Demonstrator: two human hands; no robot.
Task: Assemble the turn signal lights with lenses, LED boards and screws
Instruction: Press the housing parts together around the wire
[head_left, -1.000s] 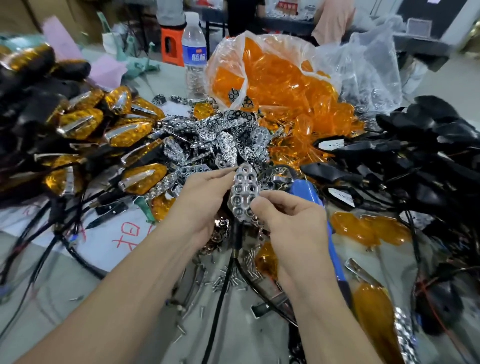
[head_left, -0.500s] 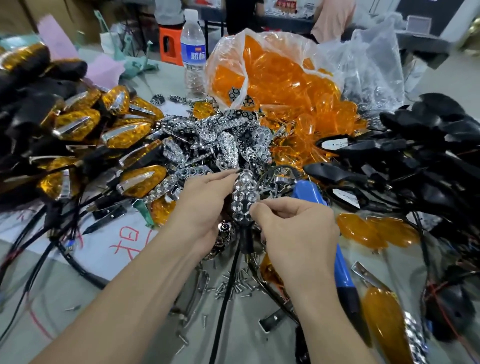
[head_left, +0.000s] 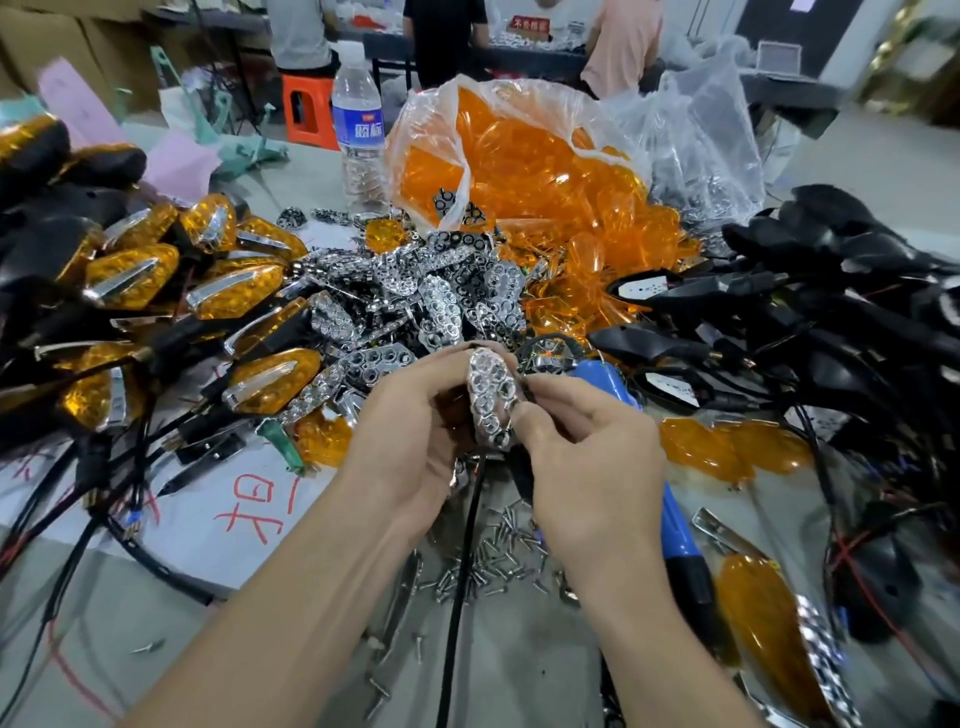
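While between hands (head_left: 415, 441) (head_left: 592, 467), honeycombed chrome reflector (head_left: 491, 395).

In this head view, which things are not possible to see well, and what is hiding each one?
Head view: whatever sits behind the chrome reflector, housing or LED board, is hidden by the left hand and right hand.
Head view: the blue screwdriver is covered in its middle by the right hand.
Head view: the water bottle label is too blurred to read.
Head view: the amber lamp at bottom right is cut by the lower edge.
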